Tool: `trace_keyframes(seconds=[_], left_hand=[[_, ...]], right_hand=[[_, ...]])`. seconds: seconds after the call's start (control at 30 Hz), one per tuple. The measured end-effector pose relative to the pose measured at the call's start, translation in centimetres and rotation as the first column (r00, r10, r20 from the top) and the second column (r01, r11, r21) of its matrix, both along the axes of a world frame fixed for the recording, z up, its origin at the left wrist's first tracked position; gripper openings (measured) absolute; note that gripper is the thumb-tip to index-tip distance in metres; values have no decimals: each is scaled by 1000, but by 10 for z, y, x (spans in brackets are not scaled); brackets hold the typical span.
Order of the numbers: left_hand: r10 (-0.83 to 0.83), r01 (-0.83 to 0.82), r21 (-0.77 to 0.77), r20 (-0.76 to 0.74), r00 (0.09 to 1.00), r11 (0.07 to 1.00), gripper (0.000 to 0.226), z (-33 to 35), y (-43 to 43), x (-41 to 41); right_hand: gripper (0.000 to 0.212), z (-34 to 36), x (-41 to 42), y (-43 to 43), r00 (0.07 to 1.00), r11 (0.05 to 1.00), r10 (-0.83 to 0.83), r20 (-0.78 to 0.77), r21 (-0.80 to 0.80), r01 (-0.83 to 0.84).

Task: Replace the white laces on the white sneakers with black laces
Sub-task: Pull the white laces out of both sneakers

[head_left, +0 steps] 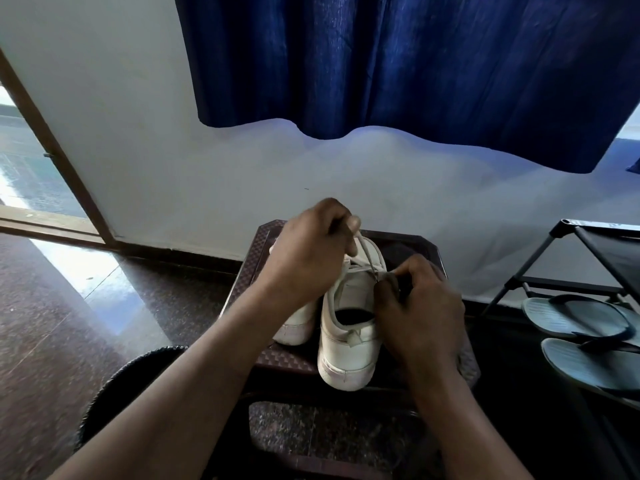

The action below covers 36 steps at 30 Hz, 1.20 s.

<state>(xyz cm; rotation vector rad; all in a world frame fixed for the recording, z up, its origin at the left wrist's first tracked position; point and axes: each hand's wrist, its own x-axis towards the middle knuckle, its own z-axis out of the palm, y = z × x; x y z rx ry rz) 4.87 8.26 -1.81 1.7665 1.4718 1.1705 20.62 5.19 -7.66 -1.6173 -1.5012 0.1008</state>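
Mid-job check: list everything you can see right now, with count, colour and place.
white sneakers: two, white, side by side on the stool, heels toward the camera
white lace: one, white, rising from the right-hand sneaker
stool: one, brown, centre
curtain: one, blue, top
flip-flops: two, grey-blue, right edge, by the rack
rack: one, black, right
door frame: one, brown, left
left hand: pinches the white lace, held up
right hand: pinches the white lace at the eyelets

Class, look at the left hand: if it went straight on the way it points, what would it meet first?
Probably the white wall behind the stool; the left hand pinches the white lace, and depth is unclear.
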Motion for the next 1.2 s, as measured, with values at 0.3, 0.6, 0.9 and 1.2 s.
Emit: trace_keyframes(seconds=[0.3, 0.6, 0.9, 1.2], left_hand=[[37, 36, 119, -557, 830, 992, 17, 0, 2, -17], [-35, 126, -103, 619, 785, 987, 33, 16, -4, -13], [64, 56, 200, -546, 835, 978, 47, -9, -8, 4], [41, -20, 134, -153, 987, 991, 13, -12, 0, 6]], right_hand=[[10, -1, -1, 1, 999, 1000, -1, -35, -22, 1], [11, 0, -1, -1, 999, 999, 4, -40, -43, -6], [11, -3, 0, 2, 999, 999, 28, -36, -16, -29], [12, -3, 1, 3, 999, 999, 33, -30, -18, -34]])
